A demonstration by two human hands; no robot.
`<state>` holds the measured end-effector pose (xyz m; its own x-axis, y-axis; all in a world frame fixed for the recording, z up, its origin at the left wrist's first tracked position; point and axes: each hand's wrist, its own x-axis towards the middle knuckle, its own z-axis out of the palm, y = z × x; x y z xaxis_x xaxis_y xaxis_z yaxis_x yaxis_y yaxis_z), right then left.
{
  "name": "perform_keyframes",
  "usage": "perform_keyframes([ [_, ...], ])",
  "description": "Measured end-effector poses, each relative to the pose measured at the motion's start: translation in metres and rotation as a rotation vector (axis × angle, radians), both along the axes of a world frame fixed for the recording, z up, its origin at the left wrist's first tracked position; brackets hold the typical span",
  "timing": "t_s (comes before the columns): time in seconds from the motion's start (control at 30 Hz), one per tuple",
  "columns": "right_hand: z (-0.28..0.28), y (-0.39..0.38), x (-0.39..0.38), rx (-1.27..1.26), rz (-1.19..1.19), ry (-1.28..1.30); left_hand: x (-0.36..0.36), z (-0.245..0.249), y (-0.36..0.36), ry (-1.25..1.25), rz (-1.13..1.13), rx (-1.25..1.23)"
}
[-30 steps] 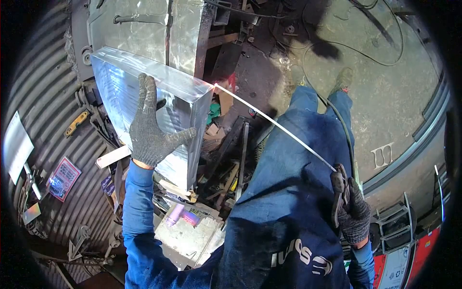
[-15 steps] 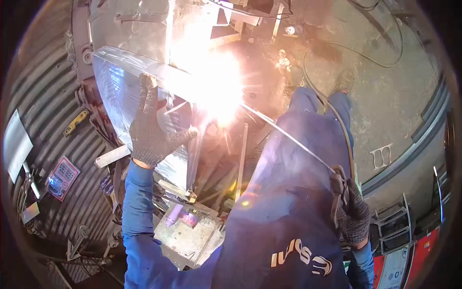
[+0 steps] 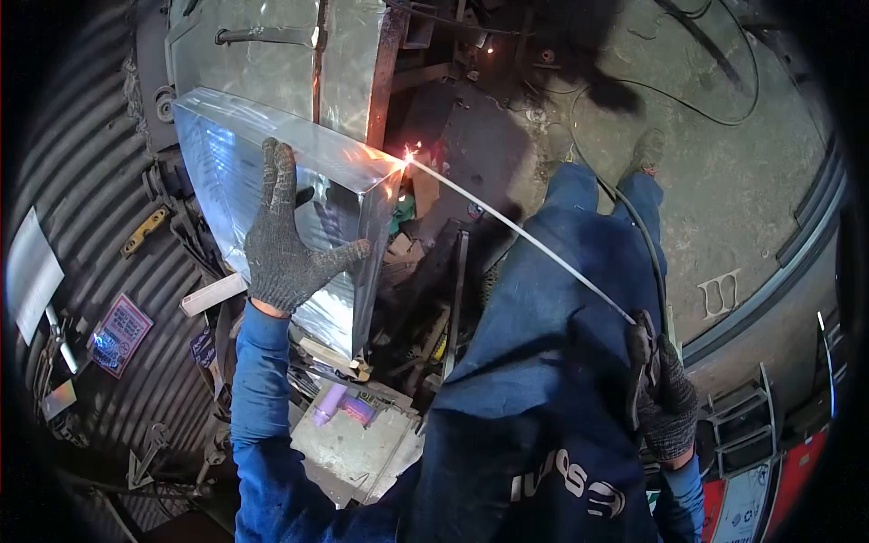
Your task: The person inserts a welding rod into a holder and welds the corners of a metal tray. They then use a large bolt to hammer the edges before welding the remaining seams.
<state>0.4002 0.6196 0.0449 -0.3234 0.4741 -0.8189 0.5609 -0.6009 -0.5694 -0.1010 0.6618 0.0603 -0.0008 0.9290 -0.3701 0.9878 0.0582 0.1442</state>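
Gloved in grey knit, my left hand (image 3: pixel 288 244) lies spread on a shiny sheet-metal box (image 3: pixel 217 163), thumb reaching to its near edge. My right hand (image 3: pixel 668 407), also gloved, is wrapped round a welding electrode holder (image 3: pixel 641 357). A long thin welding electrode (image 3: pixel 534 240) runs from the holder to the box's corner edge. Small orange sparks and a glowing spot (image 3: pixel 407 158) show at the electrode's tip. The box rests at the edge of a metal table (image 3: pixel 353 81). A cable (image 3: pixel 644 231) trails from the holder across the legs to the floor.
Corrugated metal wall (image 3: pixel 90 217) on the left carries a yellow spirit level (image 3: pixel 145 231) and a sign (image 3: pixel 120 335). Below the box stands a light-topped surface (image 3: pixel 362 452) with a purple bottle (image 3: pixel 329 404). Scrap pieces (image 3: pixel 403 249) lie under the table edge. A metal rack (image 3: pixel 742 421) is at right.
The big white arc glare has shrunk to a small glow with sparks, so the box corner and table edge now show. Both hands stay nearly in place.
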Motion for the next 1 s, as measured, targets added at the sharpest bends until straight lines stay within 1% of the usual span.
perform_keyframes([
  [0.17,-0.003,-0.003,0.001,-0.04,-0.06,0.03,0.0,-0.002,-0.001,-0.008,0.03,-0.008],
  [0.27,-0.003,-0.003,0.001,-0.025,-0.052,0.037,0.001,-0.001,-0.001,0.003,0.038,-0.012],
  [0.37,0.001,0.003,-0.003,-0.072,-0.053,0.032,0.0,-0.001,-0.001,0.01,0.025,-0.002],
  [0.67,-0.002,-0.001,0.003,0.033,0.054,0.067,-0.003,-0.003,-0.003,-0.002,0.017,0.001],
  [0.77,-0.001,-0.004,0.004,-0.042,-0.02,0.084,-0.001,0.0,-0.001,-0.039,0.076,-0.053],
  [0.8,-0.006,-0.01,0.011,0.146,0.165,0.065,-0.001,-0.003,-0.003,-0.053,0.131,-0.064],
  [0.83,-0.004,-0.009,0.006,0.073,0.062,0.05,0.0,-0.006,-0.006,-0.066,0.186,-0.074],
  [0.87,-0.001,-0.007,0.001,0.001,-0.041,0.036,0.003,-0.003,-0.001,-0.095,0.117,-0.013],
  [0.9,-0.001,-0.005,0.001,0.047,0.023,0.032,0.006,0.0,0.0,-0.076,0.136,-0.023],
  [0.93,0.001,0.001,-0.001,0.135,0.17,-0.005,0.005,0.001,-0.001,-0.045,0.1,-0.031],
  [1.0,-0.001,-0.001,-0.001,0.199,0.222,-0.048,0.0,0.001,-0.006,0.016,0.026,-0.047],
])
